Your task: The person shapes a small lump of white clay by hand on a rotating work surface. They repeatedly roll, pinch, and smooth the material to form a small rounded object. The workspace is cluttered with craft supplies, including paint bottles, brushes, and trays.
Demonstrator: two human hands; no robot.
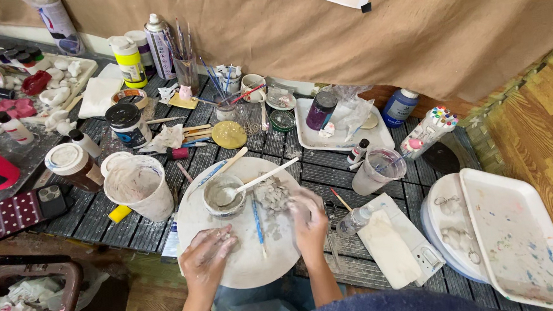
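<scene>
**Clay work on a round board, head view**

Grey clay lump (271, 195) near centre of round board (247, 264), just right of small bowl (222, 195). Right hand (307, 216) pressed against lump's lower right edge, fingers curled together on the clay, coated in grey slip. Left hand (207, 259) flat on board's lower left part, fingers slightly spread and extended, clamped on nothing, likewise slip-coated. Blue tool (257, 218) lying on board between the hands, running roughly top to bottom. White spoon (256, 182) resting in bowl, handle angled up to the right past the lump. Wooden stick (226, 166) across board's upper rim.

Left of board: large slip-smeared cup (140, 185), yellow piece (120, 213) just below it, brown jar (72, 165), black-lidded jar (126, 123). Behind: yellow disc (229, 134), glass of brushes (185, 69), yellow bottle (129, 61). Right of board: clear cup (375, 171), small plastic bottle (354, 221), white tray (342, 139) with purple jar (320, 109). Far right: large paint-stained tray (520, 237) overlapping round plate (443, 216). All on dark slatted table (302, 167).
</scene>
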